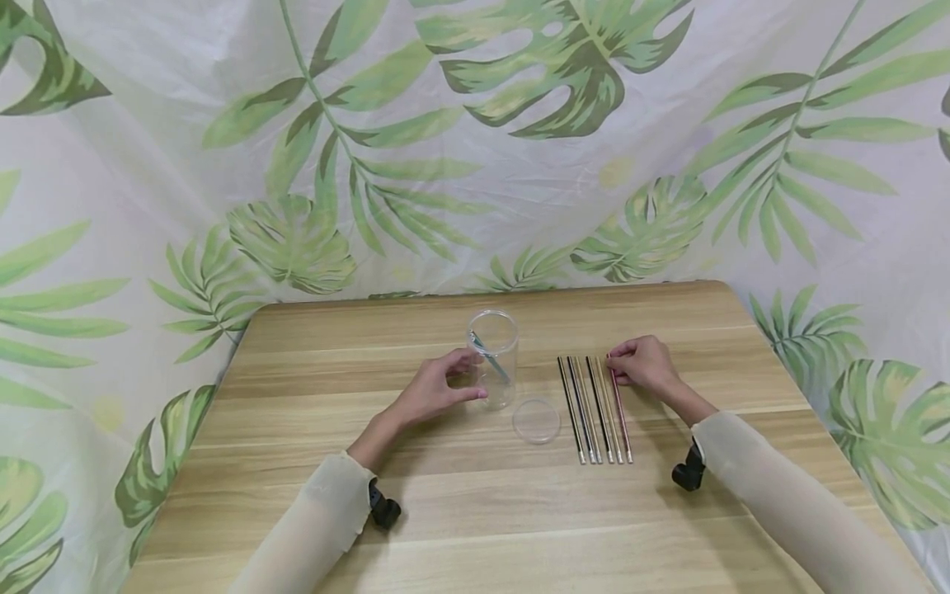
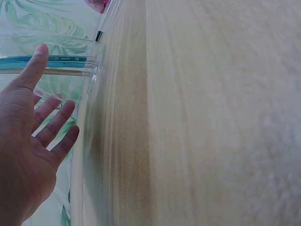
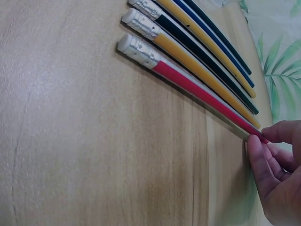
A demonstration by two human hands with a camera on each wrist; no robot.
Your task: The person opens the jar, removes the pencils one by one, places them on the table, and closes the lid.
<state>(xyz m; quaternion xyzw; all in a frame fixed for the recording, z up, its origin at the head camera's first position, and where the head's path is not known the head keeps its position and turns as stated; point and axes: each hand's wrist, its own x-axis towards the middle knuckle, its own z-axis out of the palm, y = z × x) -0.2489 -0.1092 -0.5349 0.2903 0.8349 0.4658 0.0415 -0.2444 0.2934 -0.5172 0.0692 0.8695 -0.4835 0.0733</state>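
While pinching with right hand a slim red wooden pencil running toward far edge of worktop, holds left hand loose.

Backdrop: pale cloth, green leaf print | Table: wood-grained, rounded far corners | Light: soft

Six pencils outside, an unclear number inside one jar, one lid, two hands
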